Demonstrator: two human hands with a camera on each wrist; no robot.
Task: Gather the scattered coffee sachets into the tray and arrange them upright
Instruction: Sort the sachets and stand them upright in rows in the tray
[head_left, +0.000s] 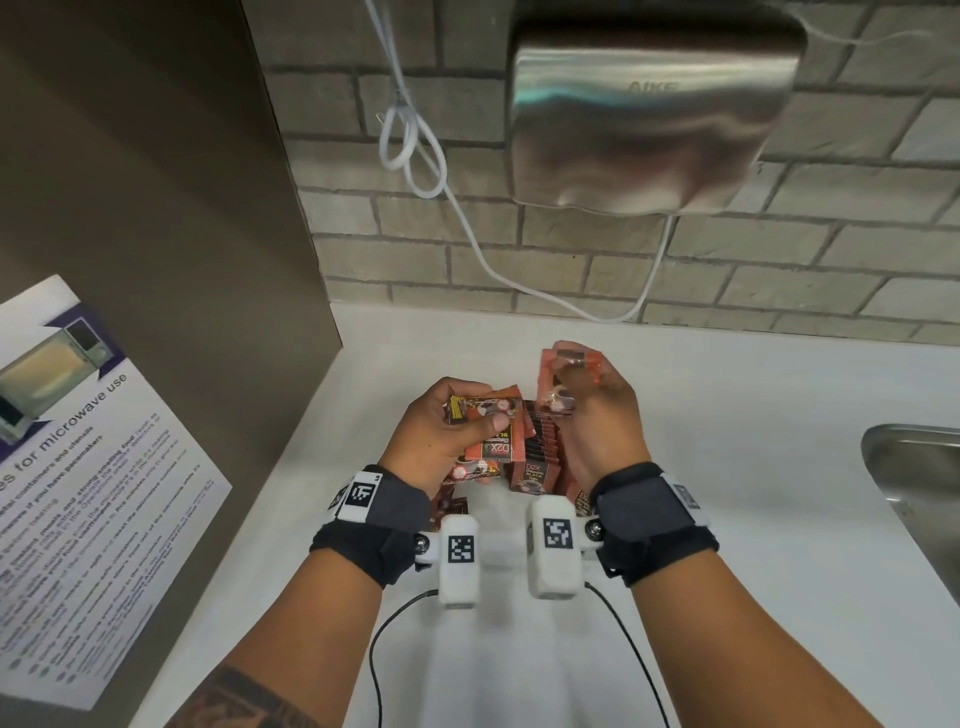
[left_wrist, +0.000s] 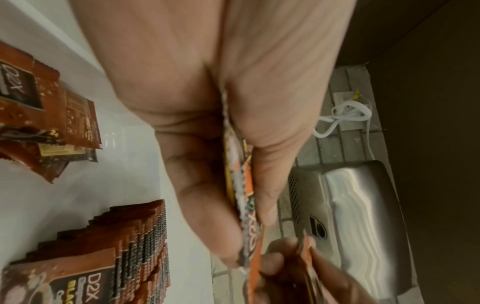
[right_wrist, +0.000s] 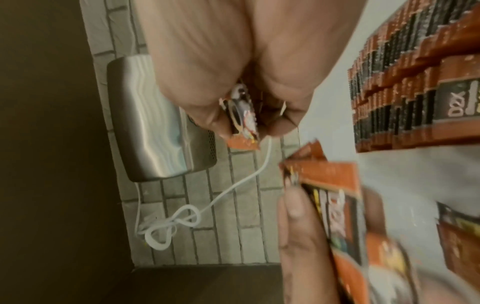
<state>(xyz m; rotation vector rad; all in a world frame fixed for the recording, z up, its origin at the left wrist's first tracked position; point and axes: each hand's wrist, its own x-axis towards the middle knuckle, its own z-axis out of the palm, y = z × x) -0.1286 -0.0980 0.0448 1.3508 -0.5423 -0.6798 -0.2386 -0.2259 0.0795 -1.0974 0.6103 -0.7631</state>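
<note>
Your white table (head_left: 727, 467) fills the lower half of the head view, running up to a grey brick wall (head_left: 779, 249) across the top. A brown panel (head_left: 156, 182) takes the left side, with a microwave notice (head_left: 88, 467) stuck on it at the lower left. On the wall at the upper right hangs a steel hand dryer (head_left: 649, 109), and its white cord (head_left: 415, 156) loops down from the top centre. A steel sink (head_left: 914, 467) edges in at the right.

In the middle of the frame, between your wrists, a packed row of coffee sachets (head_left: 535, 457) stands upright on the table; you cannot make out a tray under or around them. In the left wrist view a few loose sachets (left_wrist: 52, 123) lie flat and overlapping at the upper left, well apart from the standing row at the lower left.

Your left hand (head_left: 441, 436), centre left, has its grip closed round several held sachets (head_left: 498, 415), thumb pressed across their printed faces. Your right hand (head_left: 597, 415), just beside it at centre right, pinches a small bunch of sachets (head_left: 566, 374) between thumb and fingertips, raised above the far end of the row. Both wrists wear dark straps with white camera units (head_left: 553, 551).
</note>
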